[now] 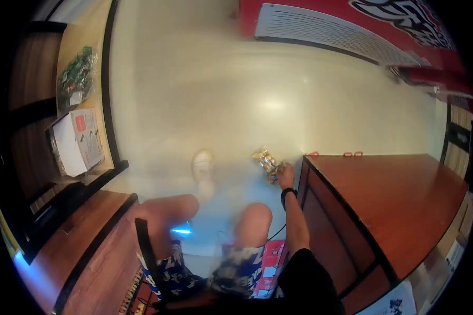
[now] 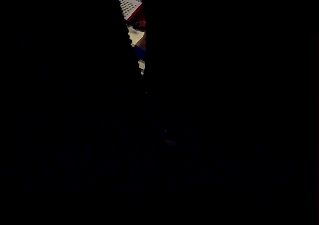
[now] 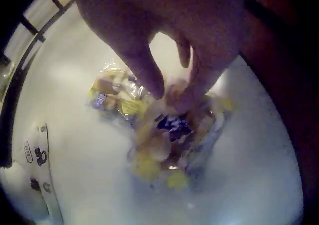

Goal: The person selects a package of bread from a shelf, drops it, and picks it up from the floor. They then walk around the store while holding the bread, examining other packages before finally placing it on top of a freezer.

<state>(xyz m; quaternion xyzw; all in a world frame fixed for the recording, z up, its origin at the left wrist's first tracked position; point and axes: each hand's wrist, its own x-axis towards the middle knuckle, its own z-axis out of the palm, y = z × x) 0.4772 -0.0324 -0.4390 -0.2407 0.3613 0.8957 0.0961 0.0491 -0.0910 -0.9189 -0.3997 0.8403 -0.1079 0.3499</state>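
My right hand [image 1: 285, 176], with a dark band on its wrist, reaches down beside the wooden cabinet. It pinches the top of a clear snack packet [image 3: 174, 140] with yellow and dark blue print and brownish contents. In the right wrist view, the thumb and fingers of the right hand [image 3: 174, 51] point down at this packet, which looks blurred. A second, similar packet [image 3: 114, 96] lies against it on the pale floor. The head view shows the shiny gold packets [image 1: 267, 160] overlapping under the fingers. My left hand is hidden; the left wrist view is almost wholly dark.
A reddish-brown cabinet [image 1: 383, 194] stands close on the right. A red unit with a white grille [image 1: 326, 34] is ahead. On the left, a shelf holds a white box [image 1: 79, 142] and a bag of green packets [image 1: 78, 76]. A pale shoe [image 1: 202, 165] rests on the floor.
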